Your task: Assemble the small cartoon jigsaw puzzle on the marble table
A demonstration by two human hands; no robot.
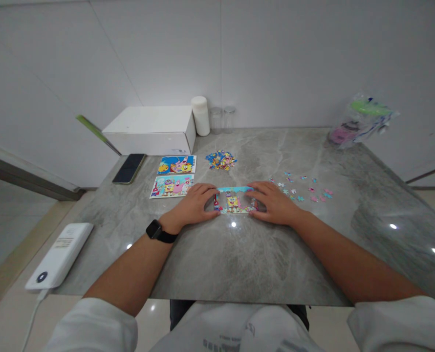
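You've got a grey tabletop [247, 266] before you, smooth and stone-like, glossy enough to gleam in bright spots, and your puzzle [232, 202] looks like printed card. Look at the white box [149, 120], plain smooth cardboard, and the two jars [228, 122], clear as glass! Your phone [129, 169] is slick and glassy, the bag [364, 122] is crinkled see-through plastic, and your sleeve [93, 325] is matt cloth.

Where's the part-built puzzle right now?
In the head view, the puzzle lies near the picture's middle on the grey tabletop, between the left hand and right hand.
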